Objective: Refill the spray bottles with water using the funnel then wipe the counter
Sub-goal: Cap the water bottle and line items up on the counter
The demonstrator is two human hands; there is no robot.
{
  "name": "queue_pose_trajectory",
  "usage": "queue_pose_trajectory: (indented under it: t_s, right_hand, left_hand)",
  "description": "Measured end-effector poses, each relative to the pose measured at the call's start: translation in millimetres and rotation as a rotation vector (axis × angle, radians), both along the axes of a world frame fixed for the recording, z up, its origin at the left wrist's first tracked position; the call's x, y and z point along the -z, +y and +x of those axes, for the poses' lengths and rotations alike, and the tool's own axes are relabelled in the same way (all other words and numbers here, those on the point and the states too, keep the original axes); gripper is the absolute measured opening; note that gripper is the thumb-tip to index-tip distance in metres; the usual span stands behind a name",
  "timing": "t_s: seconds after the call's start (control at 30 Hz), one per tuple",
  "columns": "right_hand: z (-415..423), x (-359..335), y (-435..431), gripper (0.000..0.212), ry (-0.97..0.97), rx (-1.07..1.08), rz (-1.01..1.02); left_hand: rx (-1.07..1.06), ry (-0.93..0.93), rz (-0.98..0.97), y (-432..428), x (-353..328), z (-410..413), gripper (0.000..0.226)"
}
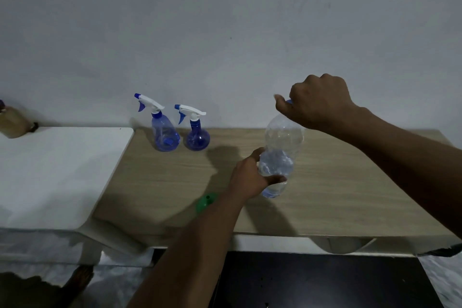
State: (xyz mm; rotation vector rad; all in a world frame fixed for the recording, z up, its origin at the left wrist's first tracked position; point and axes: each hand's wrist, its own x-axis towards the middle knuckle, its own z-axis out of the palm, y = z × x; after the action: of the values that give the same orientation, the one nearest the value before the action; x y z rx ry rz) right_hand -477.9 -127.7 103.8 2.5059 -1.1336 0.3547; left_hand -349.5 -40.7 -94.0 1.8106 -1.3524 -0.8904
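Two hands grip a clear water bottle on the desk: left hand around its body, right hand closed over its cap. Two blue spray bottles stand at ten o'clock from it; a green funnel lies at eight o'clock.

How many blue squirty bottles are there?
2. The taller spray bottle stands at the back of the wooden counter by the wall; the round spray bottle stands just right of it. None looks hidden.
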Motion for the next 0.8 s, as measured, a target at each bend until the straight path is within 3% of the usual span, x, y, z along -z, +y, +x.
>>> queue_pose_trajectory:
  t_s: [0.17, 0.27, 0.37, 0.47, 0.53, 0.63, 0.8]
  right_hand:
    - [4, 11, 4, 0.068, -0.057, 0.112, 0.020]
    - [-5, 28, 0, 0.064, -0.146, -0.050, 0.200]
    - [-13, 43, 0, 0.051, -0.482, -0.209, 0.543]
    - [-17, 71, 6, 0.048, -0.799, -0.201, 0.772]
    - [-17, 87, 11, 0.048, -0.935, -0.182, 0.887]
    - [-14, 96, 17, 0.047, -0.995, -0.166, 0.914]
    - [-11, 90, 19, 0.037, -1.003, -0.136, 0.898]
  left_hand:
    - [-0.027, -0.015, -0.003, 2, 1, -2, 0.096]
    - [-0.038, 0.007, -0.011, 6, 0, -5, 0.091]
    - [-0.017, -0.074, 0.011, 13, 2, 0, 0.090]
    - [-0.017, -0.268, 0.120, 26, 12, 16, 0.101]
    - [-0.023, -0.430, 0.187, 39, 21, 33, 0.092]
    - [-0.036, -0.609, 0.284, 60, 27, 61, 0.073]
    - [-0.096, -0.609, 0.401, 82, 31, 90, 0.055]
